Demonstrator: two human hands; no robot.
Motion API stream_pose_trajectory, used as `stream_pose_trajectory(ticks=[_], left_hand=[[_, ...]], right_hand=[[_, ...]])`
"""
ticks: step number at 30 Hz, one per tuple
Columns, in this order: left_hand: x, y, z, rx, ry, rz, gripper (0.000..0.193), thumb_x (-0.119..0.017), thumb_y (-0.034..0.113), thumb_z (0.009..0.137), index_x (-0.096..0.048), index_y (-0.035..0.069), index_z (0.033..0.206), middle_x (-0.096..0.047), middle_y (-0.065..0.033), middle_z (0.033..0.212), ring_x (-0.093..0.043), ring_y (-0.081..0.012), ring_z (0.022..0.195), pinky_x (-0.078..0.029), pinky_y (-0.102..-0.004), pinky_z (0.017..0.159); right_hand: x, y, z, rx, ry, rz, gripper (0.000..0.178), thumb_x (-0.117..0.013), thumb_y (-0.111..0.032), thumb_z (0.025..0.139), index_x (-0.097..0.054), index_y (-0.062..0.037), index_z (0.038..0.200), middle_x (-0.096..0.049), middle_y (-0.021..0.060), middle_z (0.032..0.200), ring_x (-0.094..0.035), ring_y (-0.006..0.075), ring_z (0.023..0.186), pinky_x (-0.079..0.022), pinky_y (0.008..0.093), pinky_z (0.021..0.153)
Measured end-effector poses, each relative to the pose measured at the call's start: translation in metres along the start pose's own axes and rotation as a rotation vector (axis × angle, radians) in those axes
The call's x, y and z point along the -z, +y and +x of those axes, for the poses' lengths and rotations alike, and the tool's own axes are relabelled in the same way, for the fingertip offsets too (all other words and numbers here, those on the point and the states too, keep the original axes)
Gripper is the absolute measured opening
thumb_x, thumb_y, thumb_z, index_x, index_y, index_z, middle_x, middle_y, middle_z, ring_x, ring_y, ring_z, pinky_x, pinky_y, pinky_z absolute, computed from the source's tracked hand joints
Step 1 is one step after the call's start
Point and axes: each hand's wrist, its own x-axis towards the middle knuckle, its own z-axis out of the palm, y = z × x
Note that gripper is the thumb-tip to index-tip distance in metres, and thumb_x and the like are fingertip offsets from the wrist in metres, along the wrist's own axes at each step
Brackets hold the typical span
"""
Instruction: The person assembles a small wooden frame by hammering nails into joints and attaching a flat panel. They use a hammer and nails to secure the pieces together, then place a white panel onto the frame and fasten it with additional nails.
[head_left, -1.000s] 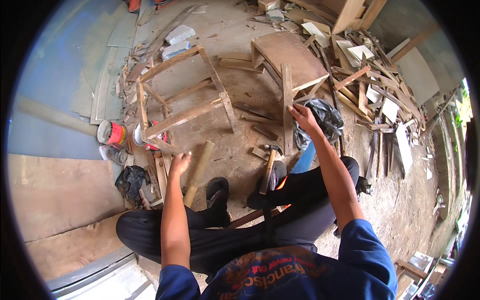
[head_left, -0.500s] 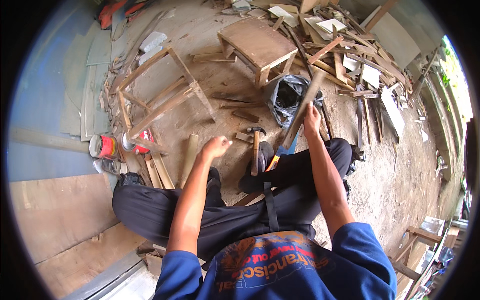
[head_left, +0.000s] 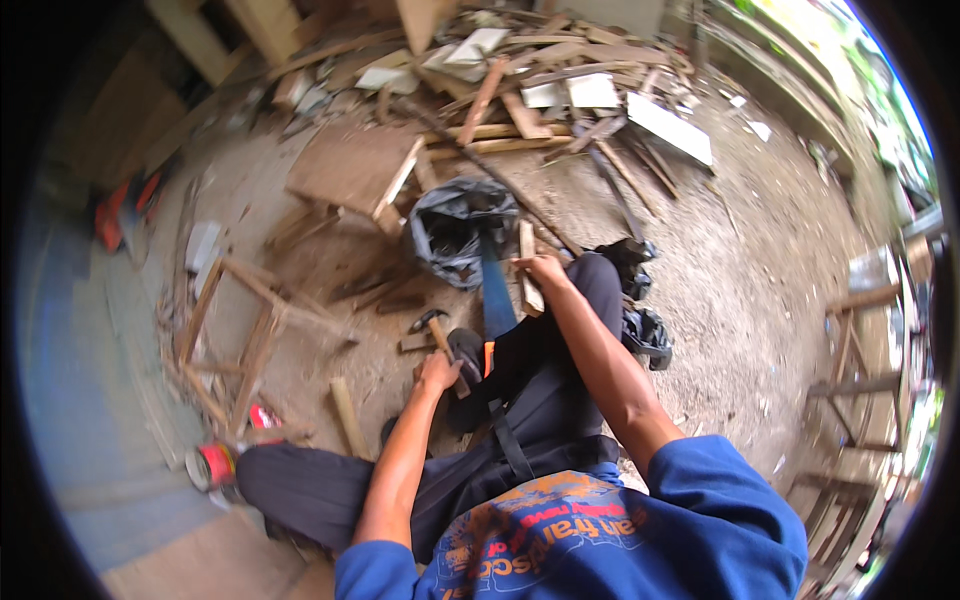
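Note:
My right hand [head_left: 543, 270] is closed around a short wooden strip [head_left: 530, 290], held upright above my right knee. My left hand [head_left: 437, 372] is at the wooden handle of a hammer [head_left: 434, 325], which leans by my dark shoe [head_left: 464, 348]. Its fingers are blurred, so whether they grip the handle does not show. Between my shoe and the strip lies a handsaw with a blue blade [head_left: 497, 295] and a bit of orange near its lower end. The blade's far end overlaps a black plastic bag [head_left: 440, 235].
Beyond the bag stands a low wooden table [head_left: 345, 170], before a heap of scrap wood [head_left: 560, 80]. A bare wooden frame [head_left: 255, 370] is at the left, near a red can [head_left: 212, 466]. Black plastic [head_left: 645, 335] lies right of my knee; wooden stools [head_left: 860, 385] stand far right.
My view has swung to the right. My right hand has lowered the wooden strip toward my knee, and my left hand has moved from free air to the hammer handle.

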Motion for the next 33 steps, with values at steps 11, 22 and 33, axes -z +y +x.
stream_pose_trajectory(ticks=[11,22,33], left_hand=[[0.116,0.012,-0.001,-0.434,-0.186,-0.075,0.046,-0.063,0.040,0.091,-0.065,0.000,0.114,-0.068,-0.0178,0.109,-0.064,-0.0254,0.104,-0.047,-0.0370,0.092],[0.309,0.099,-0.128,-0.459,0.173,-0.057,0.036,-0.061,0.026,0.094,-0.060,-0.002,0.117,-0.068,-0.0168,0.107,-0.065,-0.0242,0.101,-0.048,-0.0339,0.089],[0.330,0.139,-0.155,-0.519,0.117,0.066,0.038,-0.063,0.027,0.092,-0.060,-0.001,0.118,-0.068,-0.0178,0.108,-0.065,-0.0285,0.105,-0.048,-0.0361,0.090]], right_hand=[[0.105,-0.092,0.023,0.259,0.037,-0.219,0.084,-0.084,-0.015,0.073,-0.034,0.0017,0.138,-0.066,0.0177,0.097,-0.066,0.0237,0.087,-0.057,0.0372,0.071],[0.252,0.081,0.015,0.704,0.534,-1.040,0.030,-0.071,-0.019,0.080,-0.057,-0.0016,0.099,-0.059,0.0189,0.099,-0.061,0.0375,0.093,-0.050,0.0464,0.082],[0.201,0.122,0.046,0.454,0.566,-1.439,0.018,-0.054,-0.017,0.088,-0.060,-0.0099,0.104,-0.061,0.0085,0.101,-0.060,0.0266,0.099,-0.042,0.0470,0.087]])
